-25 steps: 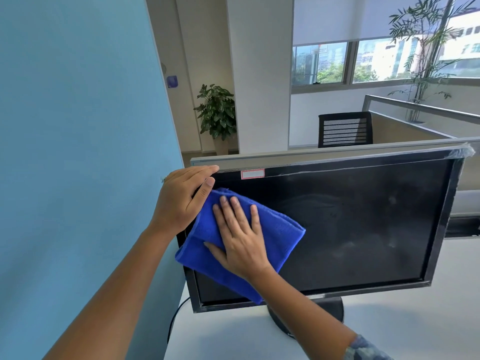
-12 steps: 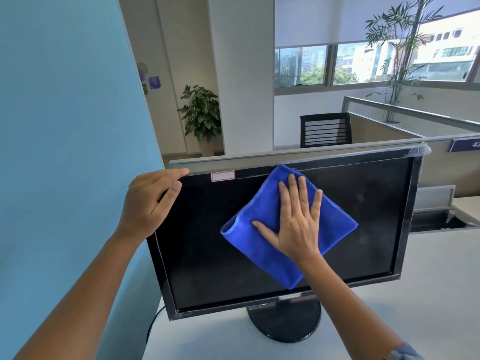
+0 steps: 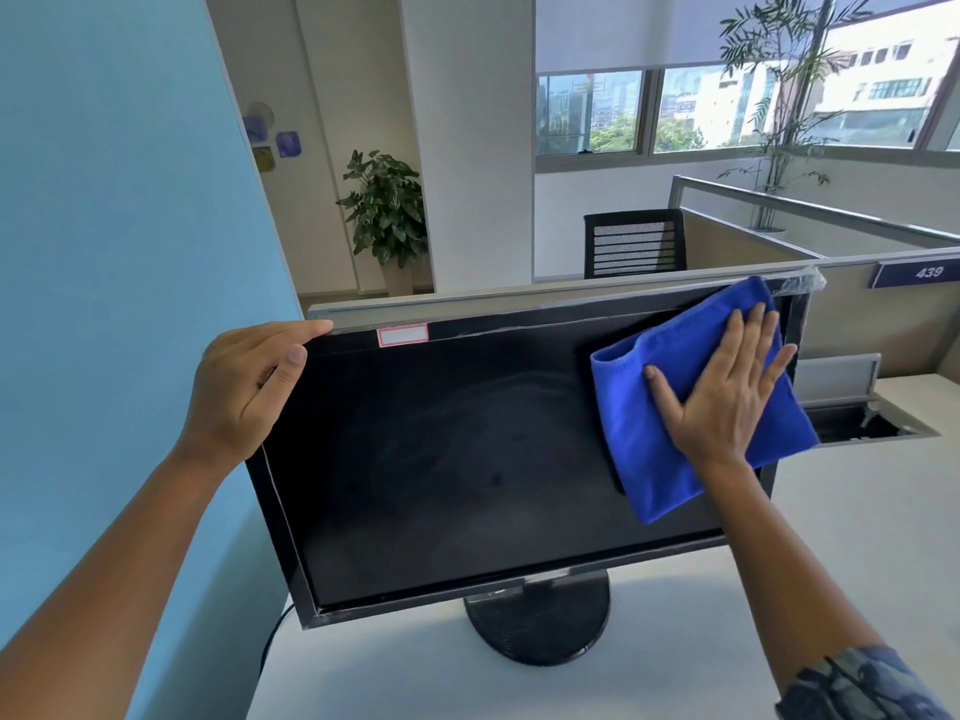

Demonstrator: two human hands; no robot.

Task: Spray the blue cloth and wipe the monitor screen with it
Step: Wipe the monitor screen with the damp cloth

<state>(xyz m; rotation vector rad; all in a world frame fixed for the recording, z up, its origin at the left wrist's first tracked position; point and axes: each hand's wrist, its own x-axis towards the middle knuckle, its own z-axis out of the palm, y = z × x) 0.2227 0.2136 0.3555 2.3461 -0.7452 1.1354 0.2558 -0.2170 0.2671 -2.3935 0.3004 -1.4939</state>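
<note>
A black monitor (image 3: 457, 459) stands on a round base on the white desk, its dark screen facing me. The folded blue cloth (image 3: 644, 439) lies flat against the screen's upper right corner, overlapping the right bezel. My right hand (image 3: 727, 387) presses the cloth to the screen with straight, spread fingers. My left hand (image 3: 244, 387) grips the monitor's top left corner, fingers over the top edge and thumb on the front bezel. No spray bottle is in view.
A blue partition wall (image 3: 119, 252) stands close on the left. The white desk (image 3: 857, 537) stretches right, with a cable hatch (image 3: 862, 418) behind the monitor. Low cubicle dividers, a black chair (image 3: 634, 241) and plants stand beyond.
My right hand has swept the cloth across the screen from the left side through the middle to the upper right corner. My left hand has kept its grip on the top left corner.
</note>
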